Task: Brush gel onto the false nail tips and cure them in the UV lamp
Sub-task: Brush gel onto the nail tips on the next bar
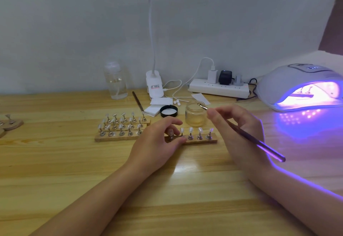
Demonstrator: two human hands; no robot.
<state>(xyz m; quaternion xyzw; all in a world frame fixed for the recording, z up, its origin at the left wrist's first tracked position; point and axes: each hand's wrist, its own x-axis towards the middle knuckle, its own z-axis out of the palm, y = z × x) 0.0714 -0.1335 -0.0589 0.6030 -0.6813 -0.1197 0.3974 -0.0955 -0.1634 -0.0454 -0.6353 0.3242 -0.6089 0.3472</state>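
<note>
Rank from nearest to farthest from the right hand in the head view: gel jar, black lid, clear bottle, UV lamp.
From the right hand:
1. Gel jar, just left of its fingertips.
2. Black lid, left of the jar.
3. UV lamp, far right, lit.
4. Clear bottle, back left by the wall.

A strip of nail tips [199, 137] is set near the middle of the tabletop [74, 161], with three more strips [121, 126] just to its left. A gel jar [195, 114] is placed behind it, its lid [168, 111] beside it to the left. The UV lamp [304, 85] is placed far right, a power strip [219, 87] against the wall behind
</note>
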